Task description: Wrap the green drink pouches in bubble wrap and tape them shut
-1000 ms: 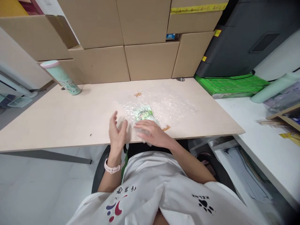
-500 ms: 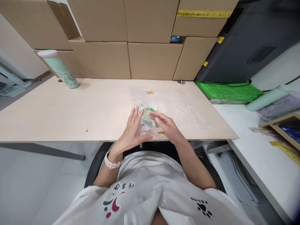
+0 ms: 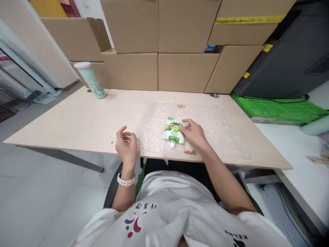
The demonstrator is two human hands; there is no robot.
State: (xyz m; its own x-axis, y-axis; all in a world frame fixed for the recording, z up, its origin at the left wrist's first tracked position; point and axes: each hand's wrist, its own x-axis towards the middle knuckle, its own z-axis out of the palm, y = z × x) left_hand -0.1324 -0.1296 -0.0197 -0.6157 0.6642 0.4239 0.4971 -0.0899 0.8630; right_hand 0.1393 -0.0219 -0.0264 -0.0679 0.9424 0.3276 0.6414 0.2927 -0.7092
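Note:
A green and white spout pouch lies on a spread sheet of bubble wrap, its white cap pointing toward me. My right hand is closed on the pouch's right edge, thumb on top and some fingers hidden. My left hand is raised palm up beside the left edge of the wrap, its fingers loosely curled and apart, holding nothing. Crumpled orange-brown pieces lie on the wrap: one piece near the front edge and another toward the back.
Cardboard boxes are stacked along the back of the wooden desk. A mint tumbler stands at the back left. On the right are a green box and a large dark case.
The clear wrap over the pouch has been folded open to the left, uncovering it. My left hand has moved left, away from the pouch, while my right hand has closed on its edge.

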